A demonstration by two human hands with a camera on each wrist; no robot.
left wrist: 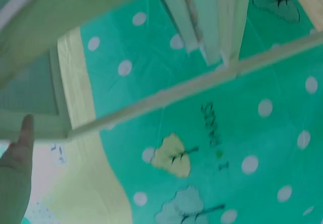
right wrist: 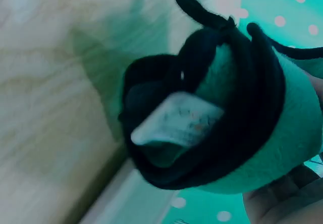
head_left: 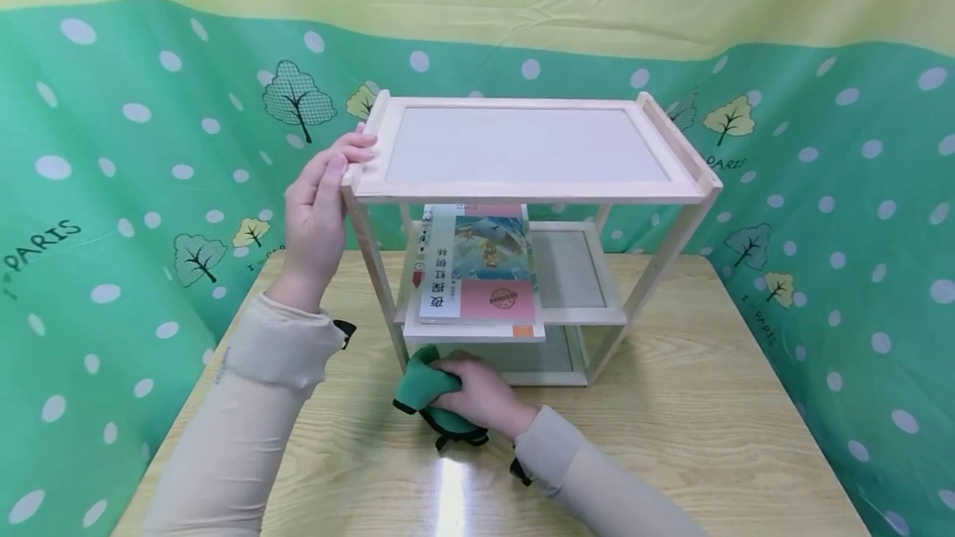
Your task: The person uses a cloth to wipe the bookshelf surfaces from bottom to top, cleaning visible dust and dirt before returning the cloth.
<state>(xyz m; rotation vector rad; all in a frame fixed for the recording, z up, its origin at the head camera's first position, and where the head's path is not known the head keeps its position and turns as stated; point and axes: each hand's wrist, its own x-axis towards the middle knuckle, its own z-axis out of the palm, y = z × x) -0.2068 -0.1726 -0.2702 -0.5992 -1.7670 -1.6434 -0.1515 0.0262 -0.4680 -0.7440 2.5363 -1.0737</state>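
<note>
At the left end of a three-tier wooden shelf (head_left: 522, 190), my left hand (head_left: 317, 193) grips the top tier's side rail. One finger of it shows against the frame in the left wrist view. My right hand (head_left: 481, 392) holds a soft green cloth item with black trim (head_left: 419, 384) low at the front left of the shelf, beside the bottom tier. The right wrist view looks into its black-edged opening, where a white label (right wrist: 179, 119) and a black tie show; what kind of item it is, I cannot tell.
Several books (head_left: 488, 259) lie stacked on the middle tier, sticking out past its front edge. The shelf stands on a light wood-grain table (head_left: 671, 437). A green and yellow printed curtain (head_left: 186, 81) hangs behind and at both sides.
</note>
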